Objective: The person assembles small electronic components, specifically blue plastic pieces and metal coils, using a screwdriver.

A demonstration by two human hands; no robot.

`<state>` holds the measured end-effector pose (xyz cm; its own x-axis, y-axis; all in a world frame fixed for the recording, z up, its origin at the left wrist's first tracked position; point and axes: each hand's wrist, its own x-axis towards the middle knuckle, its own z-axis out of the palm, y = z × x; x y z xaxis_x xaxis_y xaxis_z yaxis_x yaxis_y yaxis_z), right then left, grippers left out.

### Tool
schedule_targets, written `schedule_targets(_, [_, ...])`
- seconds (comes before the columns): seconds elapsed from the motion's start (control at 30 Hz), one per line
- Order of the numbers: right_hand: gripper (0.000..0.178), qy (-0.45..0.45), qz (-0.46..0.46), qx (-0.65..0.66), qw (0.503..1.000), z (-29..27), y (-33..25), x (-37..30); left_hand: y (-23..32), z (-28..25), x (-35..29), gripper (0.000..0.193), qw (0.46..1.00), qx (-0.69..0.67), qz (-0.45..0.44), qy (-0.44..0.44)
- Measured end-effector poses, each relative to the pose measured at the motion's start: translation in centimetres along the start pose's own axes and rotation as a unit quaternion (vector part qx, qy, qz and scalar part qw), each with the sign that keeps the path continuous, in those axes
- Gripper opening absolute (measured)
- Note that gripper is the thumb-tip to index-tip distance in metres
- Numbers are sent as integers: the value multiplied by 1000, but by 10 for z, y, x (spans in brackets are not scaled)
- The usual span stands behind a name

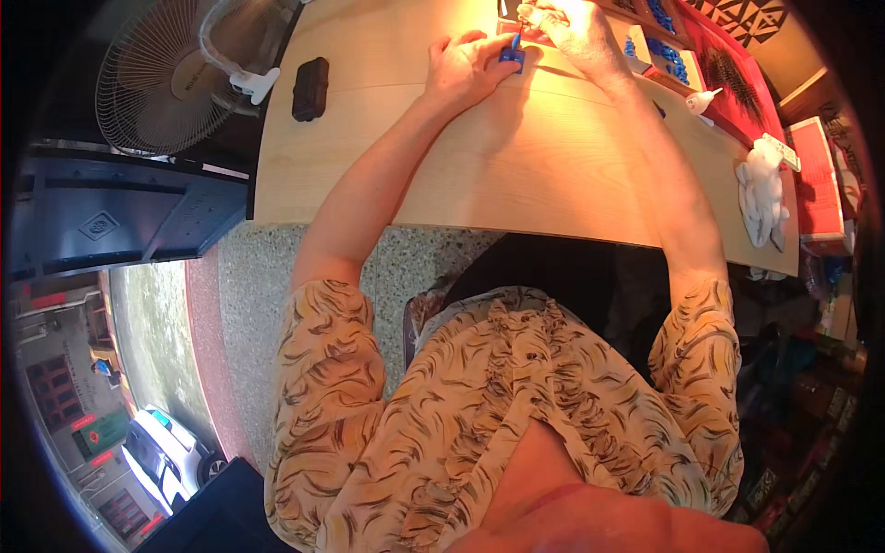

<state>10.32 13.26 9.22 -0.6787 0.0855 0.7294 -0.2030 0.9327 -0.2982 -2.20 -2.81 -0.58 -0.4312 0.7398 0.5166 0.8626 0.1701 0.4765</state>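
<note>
At the far edge of the wooden table (pixel 442 170), my left hand (pixel 461 72) is closed on a small blue plastic piece (pixel 513 61), steadying it with thumb and fingertips. Just to its right and above, my right hand (pixel 573 35) is pinched, its fingers reaching toward the top of that piece. A thin, dark sliver shows between the right fingertips and the blue piece, too small to name. Strong lamp glare washes out part of the right fingers. Trays holding several small blue parts (pixel 666 57) sit beyond the right forearm.
A dark oblong case (pixel 311 89) lies at the table's left, near a fan (pixel 175 78). To the right are a white nozzle bottle (pixel 702 100), a red tray (pixel 767 122) with dark bristly pieces, white gloves (pixel 763 192) and a red box (pixel 819 180).
</note>
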Motion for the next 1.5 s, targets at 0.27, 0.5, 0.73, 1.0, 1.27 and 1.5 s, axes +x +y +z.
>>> schedule_targets(0.27, [15, -4, 199, 210, 957, 27, 2, -6, 6, -7, 0, 38, 999, 43, 13, -2])
schedule_targets(0.5, [16, 45, 102, 260, 959, 23, -1, -8, 7, -8, 3, 37, 998, 51, 23, -14])
schedule_targets(0.73, [15, 8, -36, -2, 999, 10, 13, -1, 5, -7, 6, 38, 998, 38, 31, -27])
schedule_targets(1.0, [17, 28, 16, 1, 999, 2, -6, 3, 4, -7, 5, 37, 998, 47, 21, -37])
schedule_targets(1.27, [36, -41, -23, 156, 987, 16, 24, -11, 4, -12, 1, 40, 997, 21, -37, -58])
schedule_targets(1.5, [25, -97, -141, -101, 980, -10, 8, 3, 7, -4, 9, 46, 996, -53, -51, -53])
